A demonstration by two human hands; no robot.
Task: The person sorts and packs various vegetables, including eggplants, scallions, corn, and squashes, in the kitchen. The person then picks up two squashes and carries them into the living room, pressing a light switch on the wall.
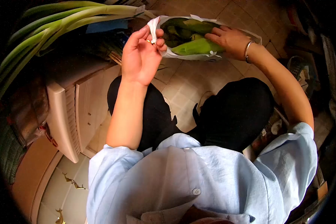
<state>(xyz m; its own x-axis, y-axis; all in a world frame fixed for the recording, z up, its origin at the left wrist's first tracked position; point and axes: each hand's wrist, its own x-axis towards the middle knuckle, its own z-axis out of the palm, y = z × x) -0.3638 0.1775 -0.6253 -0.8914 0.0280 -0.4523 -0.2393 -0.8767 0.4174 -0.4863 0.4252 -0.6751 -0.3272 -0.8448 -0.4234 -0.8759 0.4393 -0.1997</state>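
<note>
A white plastic bag [192, 57] lies open at the top centre, with green ears of corn in their husks [192, 47] inside. My left hand [142, 52] is at the bag's left end, palm up, its fingers closed on the bunched white edge of the bag. At the right end of the bag my right hand [229, 42] reaches in over the corn, fingers extended and spread on the husks. It wears a bracelet [247, 51] at the wrist. Whether the right fingers grip an ear cannot be made out; they look apart.
Long green onions [59, 28] arch across the upper left, close to my left hand. A pale slatted cabinet or appliance [63, 115] stands at the left. My knees are below the bag over the tiled floor [186, 80]. Dark cluttered items line the right side.
</note>
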